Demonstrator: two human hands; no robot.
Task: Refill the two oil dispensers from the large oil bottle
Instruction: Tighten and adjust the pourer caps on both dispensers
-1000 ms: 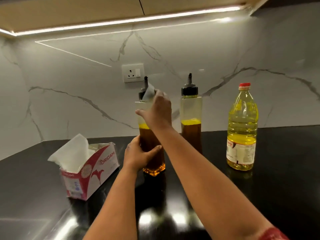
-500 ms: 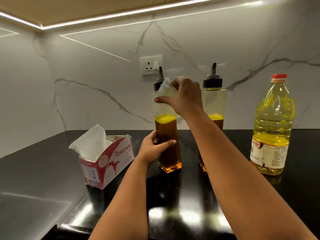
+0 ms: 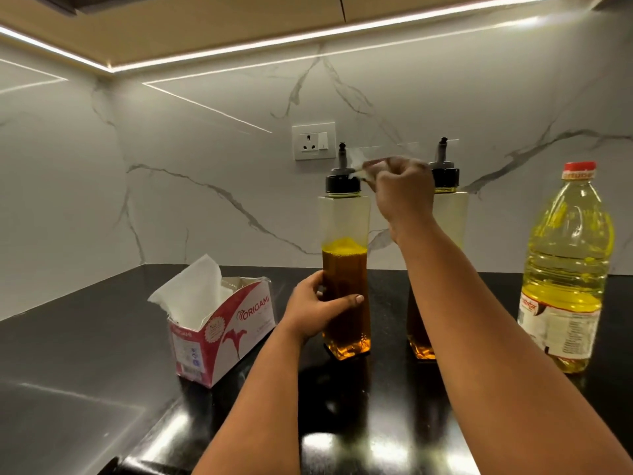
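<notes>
Two tall clear dispensers (image 3: 345, 269) with black spouted caps stand on a dark counter (image 3: 85, 354), each roughly half full of amber oil. Her left hand (image 3: 313, 310) wraps the nearer one low down; her right hand (image 3: 400, 190) pinches a blurred tissue (image 3: 359, 162) at its cap. One big yellow oil bottle (image 3: 568, 269) stands far right.

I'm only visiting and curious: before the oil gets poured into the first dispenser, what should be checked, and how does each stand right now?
1. Near dispenser steadied: ok, left hand grips its lower body.
2. Its black spout cap off: not ok, it sits on.
3. Right hand free for pouring: not ok, it pinches a tissue by the spout.
4. Large oil bottle opened: not ok, red cap on.
5. Room in the dispenser: ok, oil reaches roughly mid-height.
6. Second dispenser level: cannot tell, the forearm hides it.
</notes>
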